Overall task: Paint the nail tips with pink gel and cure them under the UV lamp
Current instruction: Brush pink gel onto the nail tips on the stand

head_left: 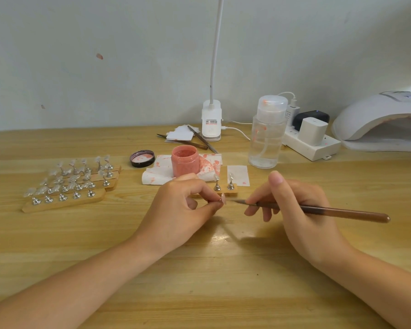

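My left hand (183, 205) pinches a small nail tip on its holder (222, 199) between thumb and fingers, just above the table. My right hand (297, 207) grips a brown brush (323, 210), whose fine tip points left and nearly touches the nail tip. Behind my left hand, an open jar of pink gel (185, 163) stands on stained tissue. A short wooden strip (226, 189) beside it carries two metal stands with clear tips. The white UV lamp (380, 122) sits at the far right.
Several wooden strips with clear nail tips on metal stands (69, 184) lie at the left. The jar lid (142, 158), tweezers (202, 138), a clear pump bottle (267, 134), a desk lamp base (211, 122) and a power strip (311, 143) stand along the back.
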